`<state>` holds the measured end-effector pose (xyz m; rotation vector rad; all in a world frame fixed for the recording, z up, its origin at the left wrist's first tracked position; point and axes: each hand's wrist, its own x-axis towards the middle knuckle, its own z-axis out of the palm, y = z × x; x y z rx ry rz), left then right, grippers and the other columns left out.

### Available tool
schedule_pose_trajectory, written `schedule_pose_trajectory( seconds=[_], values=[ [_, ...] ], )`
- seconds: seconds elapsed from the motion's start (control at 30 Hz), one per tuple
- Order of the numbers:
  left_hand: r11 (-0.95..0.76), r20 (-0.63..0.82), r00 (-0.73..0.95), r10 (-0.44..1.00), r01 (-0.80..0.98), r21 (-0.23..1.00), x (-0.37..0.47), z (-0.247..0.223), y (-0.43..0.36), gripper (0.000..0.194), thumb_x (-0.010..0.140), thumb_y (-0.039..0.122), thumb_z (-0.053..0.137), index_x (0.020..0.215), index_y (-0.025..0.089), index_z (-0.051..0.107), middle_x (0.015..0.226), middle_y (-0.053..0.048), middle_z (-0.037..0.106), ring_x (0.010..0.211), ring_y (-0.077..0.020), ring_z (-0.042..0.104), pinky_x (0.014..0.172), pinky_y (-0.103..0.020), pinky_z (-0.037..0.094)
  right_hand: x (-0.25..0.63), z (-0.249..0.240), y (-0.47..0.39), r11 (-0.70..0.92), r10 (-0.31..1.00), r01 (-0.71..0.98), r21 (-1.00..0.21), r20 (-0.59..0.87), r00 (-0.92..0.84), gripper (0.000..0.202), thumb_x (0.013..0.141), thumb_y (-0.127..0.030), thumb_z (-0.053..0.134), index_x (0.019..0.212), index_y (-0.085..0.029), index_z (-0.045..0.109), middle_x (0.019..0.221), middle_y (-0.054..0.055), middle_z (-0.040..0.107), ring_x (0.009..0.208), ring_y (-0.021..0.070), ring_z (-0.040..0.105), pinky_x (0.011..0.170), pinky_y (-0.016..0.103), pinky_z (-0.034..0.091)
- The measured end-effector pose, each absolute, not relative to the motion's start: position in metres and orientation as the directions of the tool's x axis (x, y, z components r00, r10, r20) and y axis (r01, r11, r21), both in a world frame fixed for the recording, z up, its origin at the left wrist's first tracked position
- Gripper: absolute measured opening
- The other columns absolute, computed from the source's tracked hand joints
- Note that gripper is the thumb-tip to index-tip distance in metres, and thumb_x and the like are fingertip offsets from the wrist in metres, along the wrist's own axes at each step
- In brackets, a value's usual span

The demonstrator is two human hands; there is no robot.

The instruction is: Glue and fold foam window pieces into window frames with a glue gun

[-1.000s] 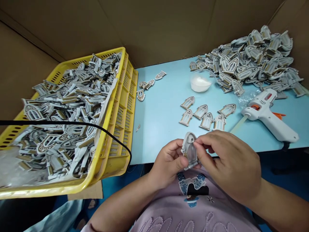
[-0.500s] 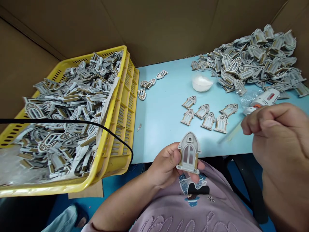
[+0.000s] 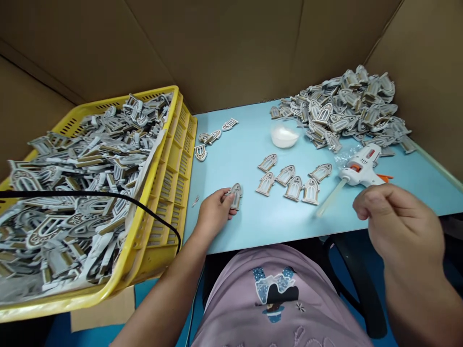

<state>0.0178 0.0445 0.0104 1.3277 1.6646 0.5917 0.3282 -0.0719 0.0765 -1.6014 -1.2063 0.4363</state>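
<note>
My left hand (image 3: 217,209) holds a small arched window piece (image 3: 236,196) by its left side, low over the blue table (image 3: 231,236). My right hand (image 3: 400,219) is raised near the table's front edge, its fingers pinched together; whatever they hold is too small or hidden to make out. Several arched window pieces (image 3: 294,188) lie in a loose group between my hands. Behind my right hand a white glue gun (image 3: 363,166) rests on the table, with a pale glue stick (image 3: 331,197) at its left.
A yellow crate (image 3: 181,159) full of similar pieces stands at the left, a black cable (image 3: 108,194) crossing it. At the back right is a large heap of pieces (image 3: 343,108). A small bowl of white material (image 3: 284,136) sits before it. Cardboard walls (image 3: 231,53) enclose the table.
My left hand has moved left and forward from near my body to the table with the window piece. My right hand is slightly lower, still pinched. The view has shifted, showing more of the glue gun.
</note>
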Motion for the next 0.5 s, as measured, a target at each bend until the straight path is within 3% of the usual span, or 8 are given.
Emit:
schedule_pose_trajectory(
  seconds=[0.13, 0.23, 0.37, 0.5],
  values=[
    [0.255, -0.268, -0.095, 0.959, 0.704, 0.662, 0.018, 0.012, 0.069, 0.041, 0.097, 0.038, 0.045, 0.131, 0.016, 0.056, 0.080, -0.005, 0.071, 0.058, -0.0153, 0.067, 0.050, -0.023, 0.049, 0.336, 0.071, -0.076, 0.030, 0.902, 0.465, -0.885, 0.225, 0.368, 0.033, 0.093, -0.045, 0.060, 0.070, -0.021, 0.058, 0.065, 0.000, 0.055, 0.063, 0.0151, 0.052, 0.057, 0.030, 0.039],
    [0.189, -0.211, -0.092, 0.973, 0.844, 0.502, 0.021, 0.019, 0.088, 0.043, 0.098, 0.044, 0.042, 0.124, 0.016, 0.062, 0.079, -0.008, 0.072, 0.075, -0.0223, 0.071, 0.066, -0.030, 0.053, 0.346, 0.068, -0.081, 0.037, 0.921, 0.487, -0.873, 0.219, 0.322, 0.032, 0.093, -0.046, 0.059, 0.071, -0.022, 0.058, 0.066, 0.000, 0.056, 0.063, 0.0159, 0.053, 0.054, 0.029, 0.041],
    [0.113, -0.133, -0.081, 0.988, 0.960, 0.256, 0.035, 0.039, 0.107, 0.050, 0.097, 0.051, 0.041, 0.100, 0.011, 0.071, 0.107, -0.023, 0.068, 0.108, -0.0354, 0.064, 0.090, -0.043, 0.048, 0.358, 0.060, -0.087, 0.024, 0.932, 0.514, -0.857, 0.205, 0.299, 0.030, 0.093, -0.046, 0.058, 0.073, -0.023, 0.058, 0.067, 0.000, 0.056, 0.062, 0.0163, 0.054, 0.051, 0.028, 0.043],
    [0.012, -0.080, -0.001, 0.997, 0.990, 0.138, 0.072, 0.052, 0.122, 0.051, 0.098, 0.051, 0.040, 0.117, 0.012, 0.067, 0.126, -0.022, 0.058, 0.115, -0.0350, 0.060, 0.096, -0.044, 0.046, 0.357, 0.059, -0.087, 0.020, 0.953, 0.488, -0.872, 0.163, 0.254, 0.028, 0.092, -0.045, 0.058, 0.074, -0.023, 0.058, 0.065, -0.001, 0.054, 0.056, 0.0147, 0.051, 0.046, 0.026, 0.042]
  ],
)
